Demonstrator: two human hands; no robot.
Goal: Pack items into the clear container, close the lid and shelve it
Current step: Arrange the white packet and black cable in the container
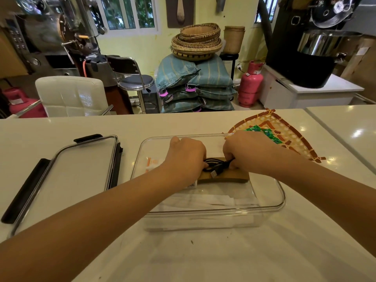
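Note:
The clear container (281, 197) stands open on the white counter in front of me. Inside it lie a flat wooden block (234, 178), white paper sheets (213, 200) and a small orange-and-white packet (151, 162). A coiled black USB cable (216, 166) rests on the wooden block. My left hand (186, 157) and my right hand (242, 148) are both inside the container, each gripping one end of the cable. The clear lid (81, 169) with black latches lies flat to the left of the container.
A woven bamboo tray (289, 131) holding green sachets (264, 132) sits at the right, just behind my right hand. Beyond the counter's far edge stand a white chair (71, 94), a stool, stacked sacks with baskets and a pink gas cylinder (250, 84).

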